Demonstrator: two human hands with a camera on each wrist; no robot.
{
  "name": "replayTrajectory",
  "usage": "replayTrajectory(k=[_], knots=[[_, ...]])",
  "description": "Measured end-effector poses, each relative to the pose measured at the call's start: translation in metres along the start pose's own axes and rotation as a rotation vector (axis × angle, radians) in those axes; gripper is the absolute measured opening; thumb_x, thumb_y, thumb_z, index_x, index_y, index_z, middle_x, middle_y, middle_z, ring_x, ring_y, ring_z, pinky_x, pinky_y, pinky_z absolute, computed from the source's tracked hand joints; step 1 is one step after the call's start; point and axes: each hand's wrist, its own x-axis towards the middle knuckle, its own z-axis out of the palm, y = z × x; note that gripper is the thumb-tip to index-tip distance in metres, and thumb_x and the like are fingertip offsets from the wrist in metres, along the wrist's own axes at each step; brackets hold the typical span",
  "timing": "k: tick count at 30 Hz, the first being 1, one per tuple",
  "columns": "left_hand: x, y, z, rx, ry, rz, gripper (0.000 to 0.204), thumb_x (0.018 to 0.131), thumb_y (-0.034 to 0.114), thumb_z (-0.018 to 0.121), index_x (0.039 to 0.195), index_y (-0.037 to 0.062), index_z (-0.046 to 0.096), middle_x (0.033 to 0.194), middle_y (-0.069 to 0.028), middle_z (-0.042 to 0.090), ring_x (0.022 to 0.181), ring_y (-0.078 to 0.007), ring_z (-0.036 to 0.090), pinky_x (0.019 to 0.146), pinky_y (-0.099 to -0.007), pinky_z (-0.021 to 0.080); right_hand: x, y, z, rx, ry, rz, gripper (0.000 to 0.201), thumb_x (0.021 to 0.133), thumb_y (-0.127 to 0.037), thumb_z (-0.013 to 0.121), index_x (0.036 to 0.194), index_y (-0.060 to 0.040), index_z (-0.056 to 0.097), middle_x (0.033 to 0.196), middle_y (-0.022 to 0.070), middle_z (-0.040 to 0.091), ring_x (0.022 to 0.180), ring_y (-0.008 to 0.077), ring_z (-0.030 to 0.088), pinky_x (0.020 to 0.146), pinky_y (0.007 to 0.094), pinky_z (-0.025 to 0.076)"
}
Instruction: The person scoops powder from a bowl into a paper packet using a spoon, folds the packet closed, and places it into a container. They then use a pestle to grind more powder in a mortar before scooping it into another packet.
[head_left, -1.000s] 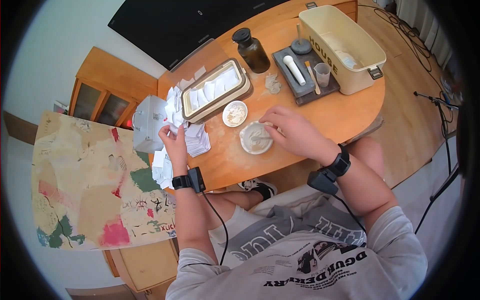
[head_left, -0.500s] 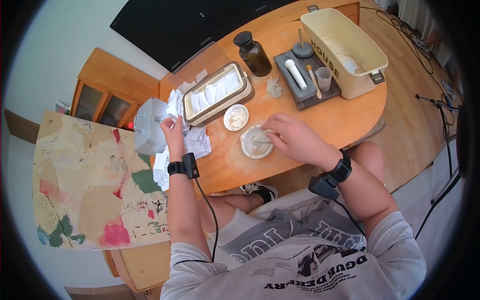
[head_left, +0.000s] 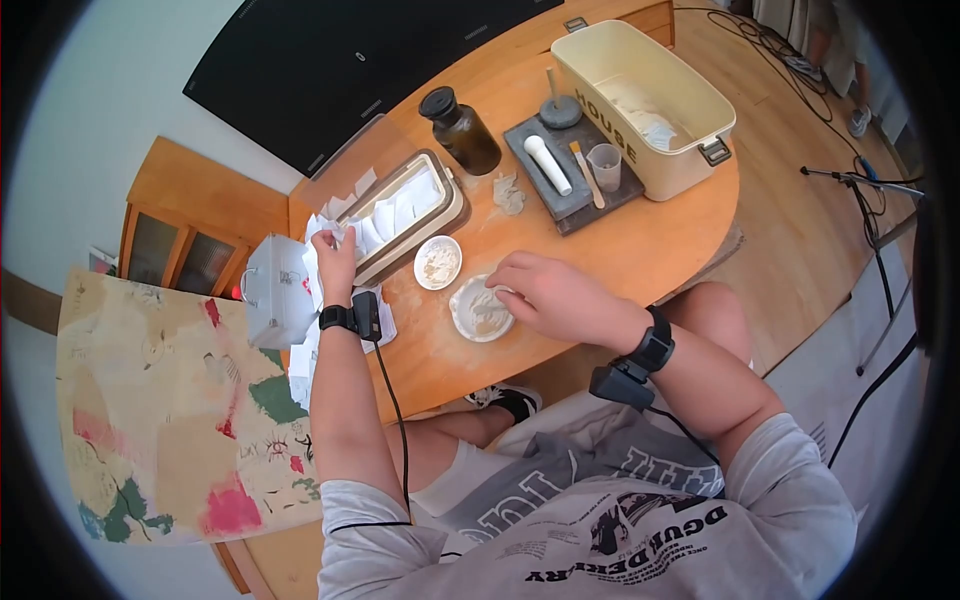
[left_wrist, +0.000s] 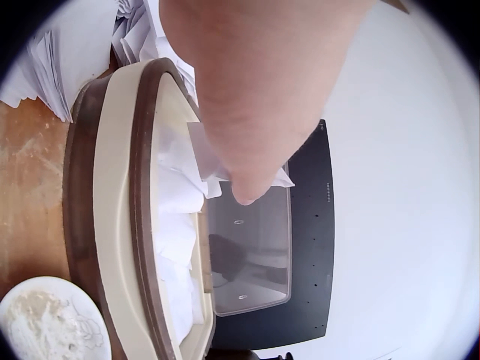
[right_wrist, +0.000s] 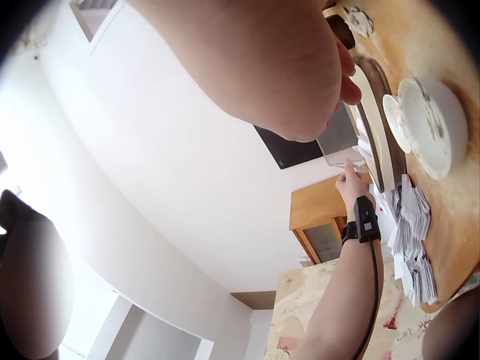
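My left hand [head_left: 336, 268] pinches a folded white paper [left_wrist: 204, 154] over the near left end of a cream box with a brown rim [left_wrist: 139, 187]. White folded papers [head_left: 402, 212] fill that box. My right hand [head_left: 552, 295] is above a white bowl [head_left: 465, 332] with pale powder in it, its fingers curled together at the rim. A thin pale tool [head_left: 491, 300] runs from those fingertips into the bowl; cannot tell its kind. Close beside the bowl stands a small white dish [head_left: 438, 264] of powder.
Stacked white papers [right_wrist: 412, 240] and a silver case [head_left: 277, 290] lie at the left. Farther back are a dark jar [head_left: 465, 140], a crumpled cloth [head_left: 509, 195], a dark slab with a white pestle [head_left: 547, 166], a brush [head_left: 588, 175], a plastic cup [head_left: 605, 165] and a large cream bin [head_left: 690, 165].
My left hand has moved from over the loose papers to the cream box's left end. The right hand stays over the bowl. The head view has shifted slightly.
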Motion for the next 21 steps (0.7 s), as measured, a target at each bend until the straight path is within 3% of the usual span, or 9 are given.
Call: replayTrajectory(k=[7,8,11,13,15,16,17,19,21], knots=[[0.007,-0.014,0.003,0.079,-0.027,-0.023,0.061,0.087,0.027,0.077,0.126,-0.0032,0.042,0.125,-0.0246,0.057,0.116,-0.0343,0.058,0.102,-0.0404,0.044,0.001,0.004,0.002,0.005,-0.017,0.018,0.017,0.094,-0.013,0.061,0.105,-0.0014,0.067,0.100,0.0149,0.064,0.094,0.0351,0.063,0.083,0.0418,0.052],[0.005,-0.011,0.002,0.057,0.011,0.034,0.066,0.086,0.027,0.078,0.130,-0.0037,0.040,0.127,-0.0250,0.057,0.115,-0.0338,0.058,0.101,-0.0405,0.044,0.001,0.007,0.003,0.006,-0.018,0.019,0.017,0.094,-0.013,0.061,0.105,-0.0014,0.067,0.100,0.0149,0.064,0.094,0.0351,0.063,0.083,0.0418,0.052],[-0.009,0.014,-0.007,-0.015,0.036,0.080,0.075,0.084,0.026,0.079,0.138,-0.0044,0.037,0.131,-0.0257,0.055,0.114,-0.0328,0.058,0.100,-0.0406,0.046,-0.002,0.019,0.006,-0.114,-0.016,0.026,0.021,0.093,-0.016,0.063,0.107,-0.0019,0.066,0.101,0.0168,0.064,0.095,0.0366,0.063,0.082,0.0429,0.052],[-0.022,0.022,-0.010,-0.072,0.034,0.070,0.080,0.084,0.026,0.079,0.142,-0.0046,0.034,0.133,-0.0261,0.054,0.114,-0.0324,0.058,0.100,-0.0405,0.046,-0.005,0.023,0.006,-0.304,-0.063,0.133,0.024,0.091,-0.021,0.066,0.105,-0.0022,0.064,0.097,0.0195,0.064,0.091,0.0386,0.064,0.080,0.0461,0.053],[-0.028,0.026,-0.011,-0.035,0.111,0.099,0.081,0.084,0.025,0.080,0.144,-0.0039,0.033,0.131,-0.0220,0.055,0.108,-0.0244,0.057,0.093,-0.0361,0.049,-0.004,0.022,0.007,-0.312,-0.181,0.216,0.029,0.090,-0.023,0.067,0.110,-0.0019,0.063,0.098,0.0211,0.065,0.092,0.0394,0.064,0.080,0.0465,0.053],[-0.032,0.028,-0.012,-0.010,0.099,0.107,0.078,0.084,0.023,0.080,0.142,-0.0035,0.036,0.132,-0.0205,0.054,0.107,-0.0244,0.057,0.093,-0.0366,0.049,-0.003,0.021,0.007,-0.317,-0.289,0.302,0.035,0.090,-0.024,0.068,0.115,-0.0017,0.063,0.098,0.0227,0.066,0.093,0.0401,0.065,0.081,0.0470,0.053],[-0.037,0.029,-0.013,-0.011,0.110,0.107,0.078,0.084,0.023,0.080,0.142,-0.0035,0.036,0.132,-0.0205,0.054,0.107,-0.0244,0.057,0.093,-0.0366,0.049,-0.001,0.020,0.007,-0.320,-0.289,0.292,0.035,0.090,-0.024,0.068,0.115,-0.0017,0.063,0.098,0.0227,0.066,0.093,0.0401,0.065,0.081,0.0470,0.053],[-0.053,0.034,-0.012,-0.025,0.045,0.204,0.073,0.081,0.018,0.080,0.139,-0.0047,0.041,0.136,-0.0248,0.053,0.114,-0.0304,0.057,0.099,-0.0397,0.046,-0.002,0.019,0.010,-0.225,-0.378,0.359,0.032,0.089,-0.024,0.068,0.112,-0.0005,0.064,0.090,0.0233,0.068,0.088,0.0404,0.067,0.079,0.0483,0.053],[-0.075,0.046,-0.009,-0.176,0.049,0.147,0.067,0.080,0.015,0.080,0.135,-0.0037,0.047,0.132,-0.0224,0.055,0.113,-0.0305,0.057,0.101,-0.0397,0.045,-0.004,0.027,0.017,-0.216,-0.330,0.309,0.029,0.090,-0.022,0.067,0.108,0.0000,0.065,0.088,0.0226,0.069,0.086,0.0398,0.067,0.078,0.0472,0.054]])
